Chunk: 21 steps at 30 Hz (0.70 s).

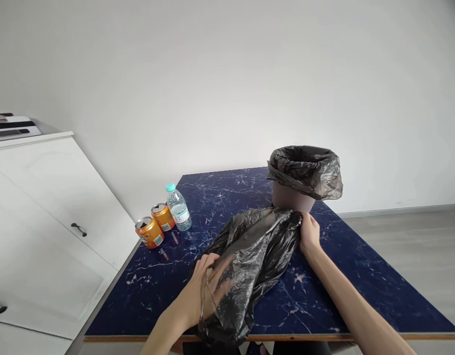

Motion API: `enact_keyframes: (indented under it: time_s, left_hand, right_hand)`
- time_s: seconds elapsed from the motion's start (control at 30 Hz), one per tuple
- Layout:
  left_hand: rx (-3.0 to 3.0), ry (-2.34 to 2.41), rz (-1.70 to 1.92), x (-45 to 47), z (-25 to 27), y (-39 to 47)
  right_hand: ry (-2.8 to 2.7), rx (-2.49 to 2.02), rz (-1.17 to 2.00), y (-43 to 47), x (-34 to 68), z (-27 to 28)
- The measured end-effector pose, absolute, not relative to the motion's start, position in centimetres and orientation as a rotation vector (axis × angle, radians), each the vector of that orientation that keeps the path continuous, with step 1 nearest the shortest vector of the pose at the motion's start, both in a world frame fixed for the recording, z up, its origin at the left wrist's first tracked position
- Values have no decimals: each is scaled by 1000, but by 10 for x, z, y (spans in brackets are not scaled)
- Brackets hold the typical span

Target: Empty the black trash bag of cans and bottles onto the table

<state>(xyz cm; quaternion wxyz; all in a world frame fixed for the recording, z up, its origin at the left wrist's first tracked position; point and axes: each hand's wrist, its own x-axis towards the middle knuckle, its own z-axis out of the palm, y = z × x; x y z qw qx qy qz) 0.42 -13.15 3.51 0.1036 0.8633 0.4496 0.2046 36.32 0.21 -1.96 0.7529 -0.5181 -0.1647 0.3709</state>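
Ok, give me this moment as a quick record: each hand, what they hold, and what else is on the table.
left hand: fingers gripping the near end of the loose black bag, partly under the film
right hand: pinching the far end of the same bag, close to the bin
bag: crumpled, stretched across the table between both hands
bin: upright at the far side, lined with another black bag
cans: two orange ones, upright, far left
bottle: clear, upright, beside the cans
cabinet: white, left of the table

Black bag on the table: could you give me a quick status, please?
Left hand and right hand gripping loose black bag. Lined bin just behind. Nothing blocking.
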Motion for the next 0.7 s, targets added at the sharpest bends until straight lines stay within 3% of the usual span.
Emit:
enact_keyframes:
  time_s: [0.17, 0.3, 0.43, 0.6, 0.7]
  left_hand:
    - [2556, 1239, 568, 34, 29, -125]
    - [2574, 1256, 801, 54, 40, -116]
    - [2558, 1579, 1026, 60, 51, -114]
    - [2398, 1519, 764, 53, 51, -125]
    - [2481, 1332, 796, 56, 45, -117]
  right_hand:
    - [-374, -1125, 823, 5, 366, -23]
    - [-373, -1109, 836, 6, 367, -23]
    - [-360, -1100, 839, 5, 367, -21]
    - [-354, -1092, 858, 5, 366, -19]
    - [-352, -1089, 866, 5, 366, -19]
